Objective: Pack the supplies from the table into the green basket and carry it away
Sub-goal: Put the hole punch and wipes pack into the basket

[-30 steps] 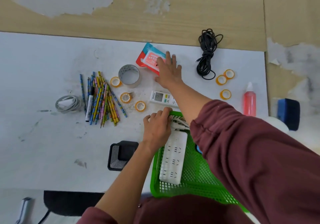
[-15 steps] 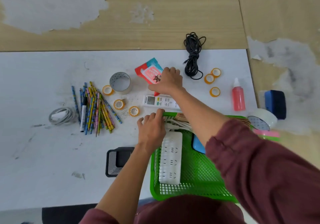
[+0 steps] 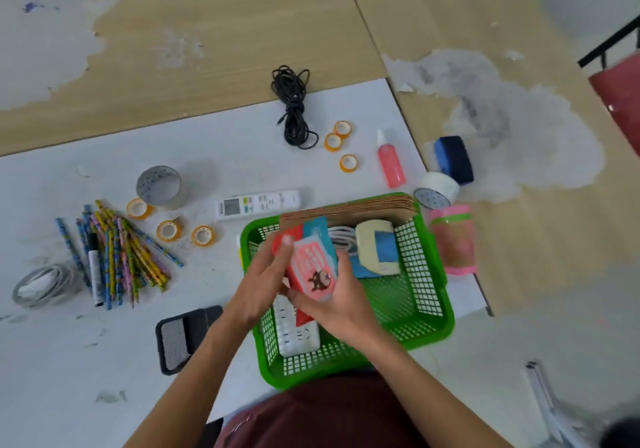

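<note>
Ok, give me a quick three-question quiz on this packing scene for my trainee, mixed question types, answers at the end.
1. True or false: the left hand and right hand both hold the pink packet above the green basket.
2. Which is already inside the basket? A) white power strip B) black cable C) pencils
3. How many small orange tape rolls lie on the table?
Key: 1 true; 2 A; 3 six.
</note>
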`<act>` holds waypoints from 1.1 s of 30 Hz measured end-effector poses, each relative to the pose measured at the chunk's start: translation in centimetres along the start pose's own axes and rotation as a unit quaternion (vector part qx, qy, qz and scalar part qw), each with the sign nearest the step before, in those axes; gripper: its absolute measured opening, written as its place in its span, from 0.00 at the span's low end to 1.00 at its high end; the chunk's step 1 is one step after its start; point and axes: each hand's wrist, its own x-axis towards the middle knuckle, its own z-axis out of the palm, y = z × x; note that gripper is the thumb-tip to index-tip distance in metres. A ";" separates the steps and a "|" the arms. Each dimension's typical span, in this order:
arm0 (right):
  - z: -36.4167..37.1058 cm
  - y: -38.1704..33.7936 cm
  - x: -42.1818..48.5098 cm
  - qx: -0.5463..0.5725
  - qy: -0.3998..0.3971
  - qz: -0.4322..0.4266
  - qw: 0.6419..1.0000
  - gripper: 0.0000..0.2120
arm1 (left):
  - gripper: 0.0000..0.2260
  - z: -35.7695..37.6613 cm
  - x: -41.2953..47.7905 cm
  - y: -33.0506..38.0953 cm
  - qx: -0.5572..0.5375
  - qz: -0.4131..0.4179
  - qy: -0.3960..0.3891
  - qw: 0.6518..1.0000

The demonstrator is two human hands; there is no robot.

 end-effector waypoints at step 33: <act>-5.4 7.7 1.6 0.284 0.046 0.141 0.947 0.19 | 0.06 6.0 5.3 -3.3 0.230 0.074 -0.122 0.963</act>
